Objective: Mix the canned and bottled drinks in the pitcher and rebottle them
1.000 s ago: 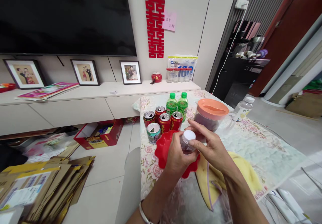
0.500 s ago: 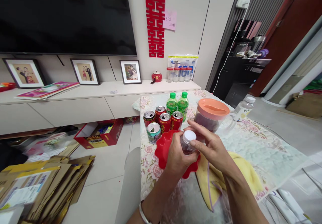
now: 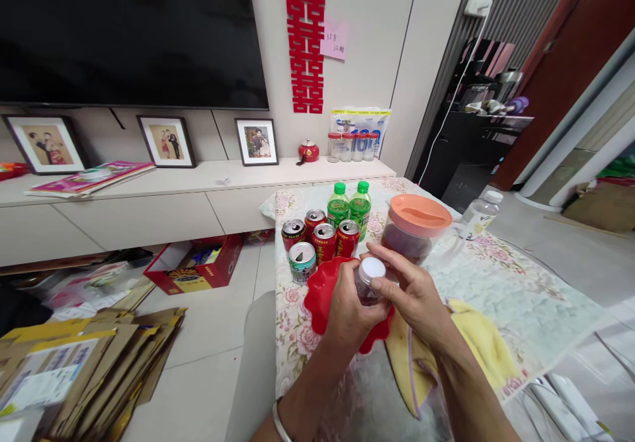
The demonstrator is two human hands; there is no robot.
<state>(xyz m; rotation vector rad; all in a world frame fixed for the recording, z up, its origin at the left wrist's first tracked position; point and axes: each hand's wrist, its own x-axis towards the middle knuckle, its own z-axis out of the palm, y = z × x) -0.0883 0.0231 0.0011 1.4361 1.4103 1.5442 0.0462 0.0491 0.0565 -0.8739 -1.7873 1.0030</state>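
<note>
1. In the lower centre of the frame, a small jar [image 3: 366, 290] is being held above a red dish [image 3: 321, 293] by the left hand [image 3: 350, 313], whose fingers [image 3: 347, 282] are being kept wrapped tightly around the jar's dark body.
2. The jar's white cap [image 3: 372, 270] is being gripped from the right by the right hand [image 3: 414, 296], with its fingers [image 3: 391, 265] being pressed together on the cap's top and rim.
3. The red dish is being carried by the counter [image 3: 496, 296], which is being covered by a floral cloth. The dish's right part is being hidden by both hands.
4. Just above the dish in the frame, five drink cans [image 3: 325, 240] are being kept in a tight cluster, and two green bottles [image 3: 350, 207] are being stood upright behind them.
5. Right of the cans, a pitcher [image 3: 419, 220] is being topped by an orange lid. It is standing just behind the right hand; whether it is being touched cannot be told.
6. Further right, a clear bottle [image 3: 479, 214] is being shown near the counter's edge.
7. In the lower right, a yellow cloth [image 3: 476, 343] is being crossed by the right forearm.
</note>
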